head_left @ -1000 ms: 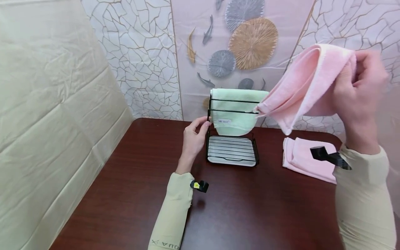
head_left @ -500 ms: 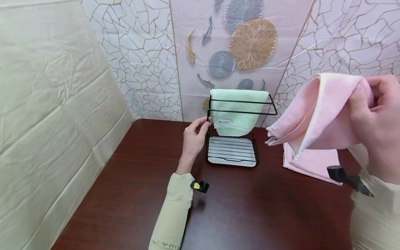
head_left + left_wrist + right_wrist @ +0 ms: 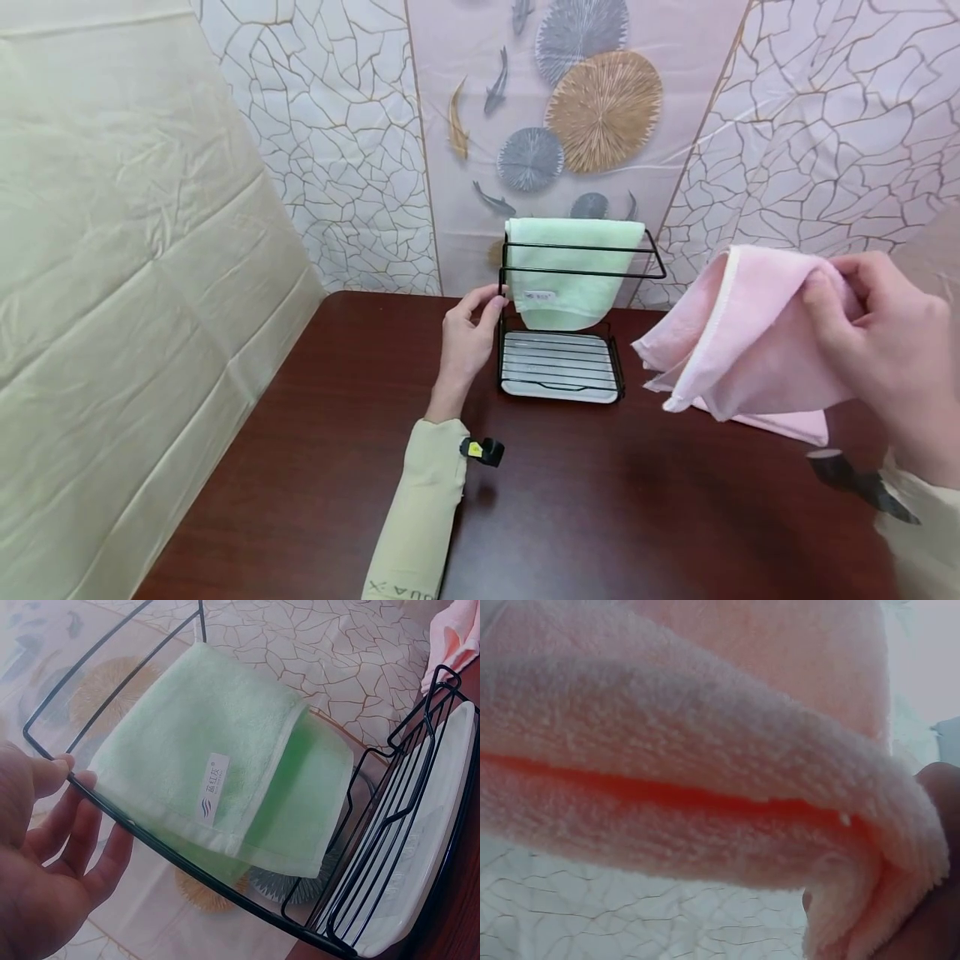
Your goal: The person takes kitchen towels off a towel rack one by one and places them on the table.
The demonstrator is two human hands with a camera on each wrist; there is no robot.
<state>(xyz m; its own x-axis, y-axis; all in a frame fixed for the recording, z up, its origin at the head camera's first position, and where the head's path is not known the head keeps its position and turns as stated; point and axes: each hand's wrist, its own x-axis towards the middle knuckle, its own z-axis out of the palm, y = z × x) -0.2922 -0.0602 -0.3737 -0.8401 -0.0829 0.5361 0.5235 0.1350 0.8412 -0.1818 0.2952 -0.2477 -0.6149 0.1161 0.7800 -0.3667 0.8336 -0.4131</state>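
Note:
A black wire rack (image 3: pixel 501 329) stands toward the back of the table, with a folded mint-green towel (image 3: pixel 573 287) draped over its back upper bar. My left hand (image 3: pixel 468 333) pinches the rack's left upright between thumb and fingers. In the left wrist view the thumb and fingers lie around the black wire, beside the green towel (image 3: pixel 202 735) and its white label. To the right of the rack, my right hand (image 3: pixel 888 342) grips a folded pink towel (image 3: pixel 780 333) in the air, its loose corners hanging leftward. The pink towel (image 3: pixel 667 712) fills most of the right wrist view.
A white tray (image 3: pixel 558 392) sits in the rack's base under thin wires. Another folded pink towel (image 3: pixel 795 425) lies on the dark wooden table (image 3: pixel 570 500) at the right, mostly hidden behind the held one. A patterned backdrop (image 3: pixel 352 167) hangs behind, and beige cloth (image 3: pixel 135 292) at the left.
My right hand has drawn the pink towel away from the rack's front bars and lowered it on the right, over the other pink towel in view. The left hand keeps its place.

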